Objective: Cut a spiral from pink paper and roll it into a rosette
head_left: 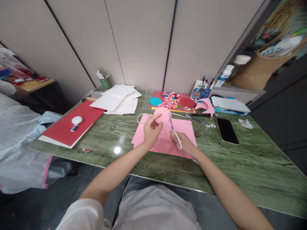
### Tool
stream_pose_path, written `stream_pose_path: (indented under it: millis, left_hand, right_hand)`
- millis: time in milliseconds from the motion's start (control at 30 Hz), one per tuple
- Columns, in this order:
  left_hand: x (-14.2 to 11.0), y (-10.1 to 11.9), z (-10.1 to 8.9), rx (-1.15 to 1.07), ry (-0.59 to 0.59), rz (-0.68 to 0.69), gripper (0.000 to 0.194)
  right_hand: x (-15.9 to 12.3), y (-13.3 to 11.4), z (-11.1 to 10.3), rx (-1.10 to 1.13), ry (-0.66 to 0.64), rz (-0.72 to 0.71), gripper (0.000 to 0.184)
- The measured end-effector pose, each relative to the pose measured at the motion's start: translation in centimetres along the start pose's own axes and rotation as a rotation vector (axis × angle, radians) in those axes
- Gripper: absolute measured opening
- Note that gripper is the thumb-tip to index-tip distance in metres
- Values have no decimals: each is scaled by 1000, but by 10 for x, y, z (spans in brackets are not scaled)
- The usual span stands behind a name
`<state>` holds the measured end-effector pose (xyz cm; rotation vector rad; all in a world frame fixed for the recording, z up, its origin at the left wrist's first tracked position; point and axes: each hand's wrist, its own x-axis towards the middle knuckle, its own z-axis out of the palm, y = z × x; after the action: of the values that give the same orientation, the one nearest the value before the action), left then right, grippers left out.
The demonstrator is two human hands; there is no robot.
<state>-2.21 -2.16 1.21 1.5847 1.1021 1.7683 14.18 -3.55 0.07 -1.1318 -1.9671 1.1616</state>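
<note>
Green wood-grain table [263,166], pale panelled wall [144,41], dark floor [69,191]

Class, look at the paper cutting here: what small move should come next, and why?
Probably the left hand should turn the pink paper circle slightly, since it holds the circle while the right hand holds the scissors along the circle's right-hand edge.

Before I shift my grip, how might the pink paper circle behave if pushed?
The pink circle looks like thin paper, so it's probably light and bendable. It seems flat beyond the left hand without drooping, suggesting some stiffness. A push could pivot it against the scissors at its edge.
</note>
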Motion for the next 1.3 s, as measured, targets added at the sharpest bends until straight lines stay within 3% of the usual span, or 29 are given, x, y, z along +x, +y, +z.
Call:
stream_pose_path:
  millis: [500,1300]
  left_hand:
    - [1,1,-1,-12,30,-5,16]
    - [1,1,0,-10,18,-23,19]
  right_hand:
    - [-1,-2,-5,-19,-39,-18,32]
    - [0,8,-4,-6,-21,-28,31]
